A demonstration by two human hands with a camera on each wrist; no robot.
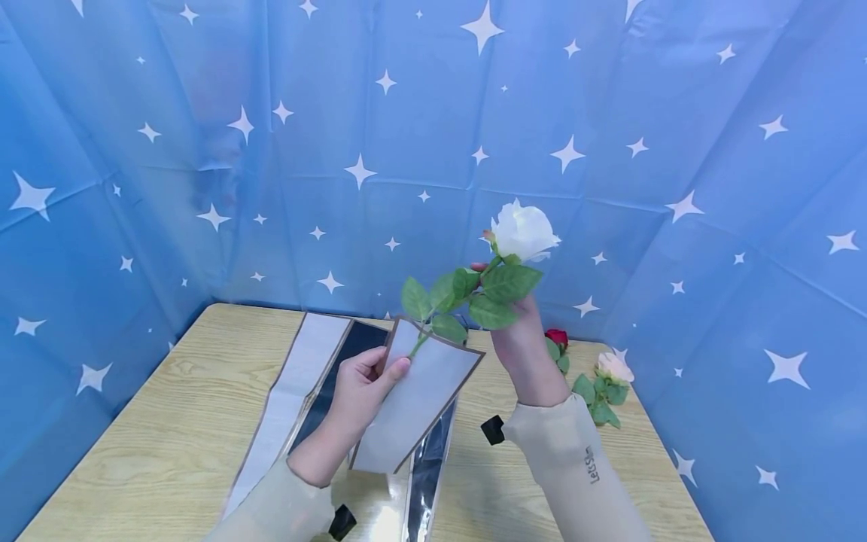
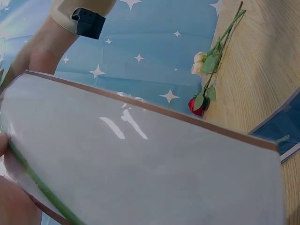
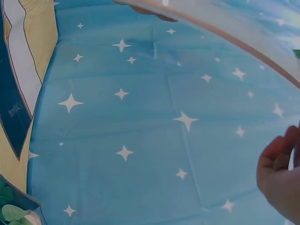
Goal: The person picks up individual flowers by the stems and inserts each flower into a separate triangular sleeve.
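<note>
My left hand pinches the lower stem of a white artificial rose together with a white wrapping sheet edged in brown. The stem lies across the sheet's face in the left wrist view. The sheet is held tilted above the table. My right hand is up behind the leaves, at the stem just under the bloom. Its fingers look curled in the right wrist view, though leaves hide most of the grip in the head view.
A white strip of wrapping and dark wrapping sheets lie on the wooden table. At the right edge rest a red rose and a pale pink rose. A blue star-patterned curtain encloses the back and sides.
</note>
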